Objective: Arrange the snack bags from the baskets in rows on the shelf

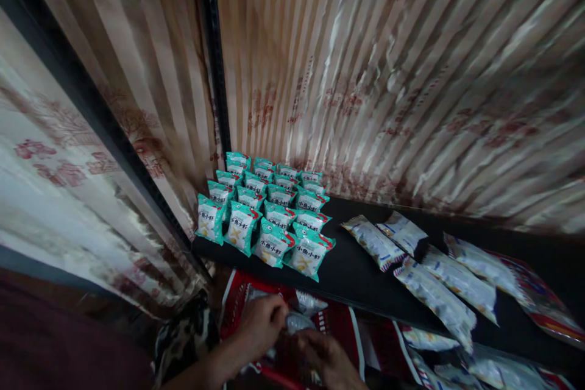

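Observation:
My left hand point(262, 324), fingers curled in, is over a red bag point(231, 300) below the shelf's front edge. Close to its right, my right hand point(325, 356) has bent fingers too. Whatever they hold is dark and hard to make out. A silvery-white packet point(299, 322) lies in the bag between and just beyond my hands, with another packet point(311, 302) behind it. On the black shelf point(336, 283) above, teal and white snack packets point(244, 225) stand upright in close rows at the left end.
Several white long packets point(434, 295) lie flat on the shelf's right part, beside a red and blue package point(543, 298). More packets point(503, 372) lie below at the lower right. Black metal posts point(217, 67) and patterned curtains point(365, 85) border the shelf.

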Motion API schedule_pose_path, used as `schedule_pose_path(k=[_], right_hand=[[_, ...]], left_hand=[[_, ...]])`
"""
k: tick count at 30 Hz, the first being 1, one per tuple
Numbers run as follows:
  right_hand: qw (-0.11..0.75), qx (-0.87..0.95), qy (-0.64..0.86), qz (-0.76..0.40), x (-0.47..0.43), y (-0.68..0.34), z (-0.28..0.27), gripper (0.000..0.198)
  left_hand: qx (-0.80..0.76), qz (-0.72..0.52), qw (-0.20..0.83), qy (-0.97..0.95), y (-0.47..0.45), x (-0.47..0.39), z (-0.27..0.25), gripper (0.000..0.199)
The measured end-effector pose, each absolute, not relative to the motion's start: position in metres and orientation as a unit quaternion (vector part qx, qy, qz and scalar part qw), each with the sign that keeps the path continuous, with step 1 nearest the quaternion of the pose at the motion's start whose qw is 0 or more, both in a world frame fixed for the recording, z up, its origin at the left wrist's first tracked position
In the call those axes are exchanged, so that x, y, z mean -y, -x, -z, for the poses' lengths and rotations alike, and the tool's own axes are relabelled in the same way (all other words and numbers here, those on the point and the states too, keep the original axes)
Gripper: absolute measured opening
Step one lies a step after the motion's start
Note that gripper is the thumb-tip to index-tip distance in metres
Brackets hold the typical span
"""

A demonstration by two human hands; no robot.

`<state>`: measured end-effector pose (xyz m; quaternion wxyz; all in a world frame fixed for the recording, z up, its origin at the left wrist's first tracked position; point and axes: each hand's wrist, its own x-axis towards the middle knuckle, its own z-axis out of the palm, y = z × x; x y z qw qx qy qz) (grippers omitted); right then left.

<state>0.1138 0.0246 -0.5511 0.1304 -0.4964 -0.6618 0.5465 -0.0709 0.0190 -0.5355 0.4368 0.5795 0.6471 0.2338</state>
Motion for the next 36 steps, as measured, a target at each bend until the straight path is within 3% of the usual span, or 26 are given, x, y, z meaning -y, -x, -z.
schedule_pose_path(k=[4, 7, 13, 17, 22, 32, 36], right_hand=[[0.19, 0.672, 0.488, -0.524, -0.046, -0.096, 0.487, 0.046], [0.269, 0.687, 0.483, -0.472, -0.062, -0.079, 0.448, 0.045], [0.304, 0.808, 0.422, -0.277, -0.102, -0.029, 0.397, 0.036], [0.257, 0.88, 0.373, -0.144, -0.13, 0.01, 0.387, 0.034], [0.13, 0.926, 0.354, -0.014, -0.155, 0.049, 0.396, 0.029], [-0.061, 0.884, 0.458, 0.076, -0.171, 0.081, 0.389, 0.031], [-0.087, 0.874, 0.471, 0.079, -0.174, 0.085, 0.391, 0.031]], left_hand=[[-0.687, -0.446, 0.199, -0.538, 0.098, -0.027, 0.51, 0.028], [-0.712, -0.494, 0.067, -0.495, 0.115, -0.04, 0.507, 0.023], [-0.706, -0.493, 0.018, -0.508, 0.129, -0.053, 0.528, 0.03], [-0.696, -0.496, 0.042, -0.517, 0.122, -0.051, 0.544, 0.035], [-0.677, -0.513, 0.058, -0.524, 0.119, -0.06, 0.547, 0.041], [-0.673, -0.475, -0.002, -0.567, 0.141, -0.077, 0.545, 0.054], [-0.692, -0.466, 0.0, -0.552, 0.141, -0.08, 0.546, 0.053]])
